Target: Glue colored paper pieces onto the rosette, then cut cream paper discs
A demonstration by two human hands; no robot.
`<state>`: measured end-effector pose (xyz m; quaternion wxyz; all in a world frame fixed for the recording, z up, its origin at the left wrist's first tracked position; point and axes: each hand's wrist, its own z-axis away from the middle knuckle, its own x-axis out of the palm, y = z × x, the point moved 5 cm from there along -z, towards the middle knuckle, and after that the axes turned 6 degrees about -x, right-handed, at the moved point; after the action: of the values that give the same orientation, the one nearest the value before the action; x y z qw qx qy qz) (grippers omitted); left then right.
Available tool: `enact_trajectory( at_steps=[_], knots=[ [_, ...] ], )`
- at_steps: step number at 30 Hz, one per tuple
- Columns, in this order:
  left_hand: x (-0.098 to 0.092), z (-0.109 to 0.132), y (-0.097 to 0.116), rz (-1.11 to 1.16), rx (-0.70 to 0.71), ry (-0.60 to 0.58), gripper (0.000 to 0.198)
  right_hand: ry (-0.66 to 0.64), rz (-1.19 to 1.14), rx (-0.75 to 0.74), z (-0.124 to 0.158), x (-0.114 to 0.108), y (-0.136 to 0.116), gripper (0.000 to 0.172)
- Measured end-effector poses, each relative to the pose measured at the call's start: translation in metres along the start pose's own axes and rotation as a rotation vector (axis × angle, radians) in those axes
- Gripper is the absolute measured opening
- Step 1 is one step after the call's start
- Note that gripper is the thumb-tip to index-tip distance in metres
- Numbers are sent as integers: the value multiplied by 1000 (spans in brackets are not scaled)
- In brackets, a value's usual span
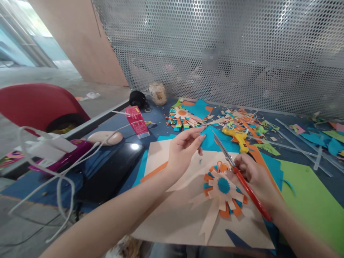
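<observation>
My left hand (185,148) hovers over a cream paper sheet (172,218), thumb and fingers pinched on the end of a thin cream paper strip (215,122) that runs to the right. My right hand (251,175) is closed round red-handled scissors (242,179), whose blades (221,147) point up and to the left toward that strip. Just below the scissors lies a layered paper flower (223,188) of cream, orange and blue petals with a blue centre.
A yellow glue gun (238,138) lies beyond the hands among paper scraps. Another paper flower (182,116) sits further back. A green sheet (309,200) lies right. Left are a black slab (113,172), white cables (53,172), a pink mouse-shaped object (104,138) and a red chair (37,104). Perforated metal (228,46) walls the back.
</observation>
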<state>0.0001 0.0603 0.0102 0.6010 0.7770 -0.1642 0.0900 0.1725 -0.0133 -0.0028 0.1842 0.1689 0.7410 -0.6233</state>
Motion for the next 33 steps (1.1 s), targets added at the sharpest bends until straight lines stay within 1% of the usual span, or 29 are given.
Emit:
enact_trajectory(
  at_steps=[4,12,15,22,33],
  knots=[
    [0,0,3,-43,30,8,6,-4,-1,-14,0,0,0,34],
    [3,4,4,-184,59,-6,8,-11,24,-21,-2,-1,-1,33],
    [3,3,4,-183,50,-2,7,-10,7,-16,-1,-1,0,33],
    [1,0,5,-101,39,34,6,-15,-22,18,0,0,1,35],
    [4,4,3,-188,42,-20,5,-1,29,-38,-2,-1,-3,32]
  ],
)
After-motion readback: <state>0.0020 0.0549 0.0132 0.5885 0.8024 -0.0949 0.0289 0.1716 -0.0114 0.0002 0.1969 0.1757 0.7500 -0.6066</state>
